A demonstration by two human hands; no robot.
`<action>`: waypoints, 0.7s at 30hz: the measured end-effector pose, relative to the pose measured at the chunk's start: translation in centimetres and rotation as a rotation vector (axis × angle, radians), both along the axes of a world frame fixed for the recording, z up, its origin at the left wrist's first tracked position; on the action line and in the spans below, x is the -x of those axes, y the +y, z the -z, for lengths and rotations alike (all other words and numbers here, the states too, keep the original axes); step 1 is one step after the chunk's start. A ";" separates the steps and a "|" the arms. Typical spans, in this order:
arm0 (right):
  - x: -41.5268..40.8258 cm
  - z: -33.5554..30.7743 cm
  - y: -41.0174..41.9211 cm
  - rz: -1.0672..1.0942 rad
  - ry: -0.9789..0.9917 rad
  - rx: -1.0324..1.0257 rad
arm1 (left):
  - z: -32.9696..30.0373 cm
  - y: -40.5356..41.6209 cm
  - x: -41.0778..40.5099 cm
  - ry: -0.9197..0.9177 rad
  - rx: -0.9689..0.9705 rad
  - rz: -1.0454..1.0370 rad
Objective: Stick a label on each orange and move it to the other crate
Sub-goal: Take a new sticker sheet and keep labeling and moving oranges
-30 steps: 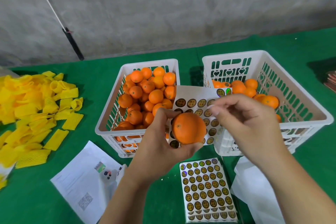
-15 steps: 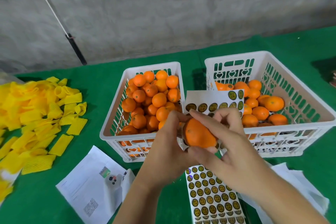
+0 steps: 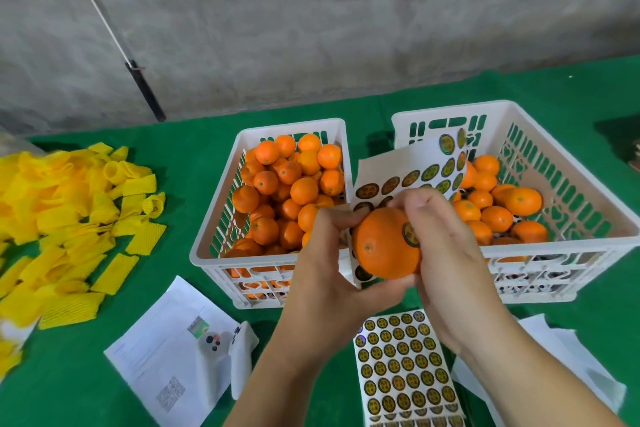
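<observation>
Over a green-covered desk (image 3: 346, 114), the left hand (image 3: 325, 274) grips a bright orange (image 3: 384, 246) while the right hand (image 3: 446, 253) presses a round label (image 3: 410, 234) onto it.

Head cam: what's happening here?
A person is labelling oranges at a green table. The left hand holds an orange together with a partly used sticker sheet. The right hand presses a round label onto the orange. The left crate is nearly full; the right crate holds fewer. Another sticker sheet lies below.
</observation>
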State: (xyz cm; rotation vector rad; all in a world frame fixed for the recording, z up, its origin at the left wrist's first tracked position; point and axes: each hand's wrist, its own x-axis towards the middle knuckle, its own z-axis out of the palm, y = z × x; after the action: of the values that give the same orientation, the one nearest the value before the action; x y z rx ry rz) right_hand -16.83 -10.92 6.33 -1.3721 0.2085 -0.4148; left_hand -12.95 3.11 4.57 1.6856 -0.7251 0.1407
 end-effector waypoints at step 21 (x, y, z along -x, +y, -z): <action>-0.2 2.3 -0.3 0.097 0.024 0.118 | 2.8 -0.9 -0.6 0.163 0.072 0.028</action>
State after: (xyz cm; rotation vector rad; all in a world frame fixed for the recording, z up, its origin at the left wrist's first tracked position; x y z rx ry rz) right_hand -16.62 -11.24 4.01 -1.4876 0.2748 -0.4986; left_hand -12.37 2.23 1.81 1.5969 -0.6135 0.0091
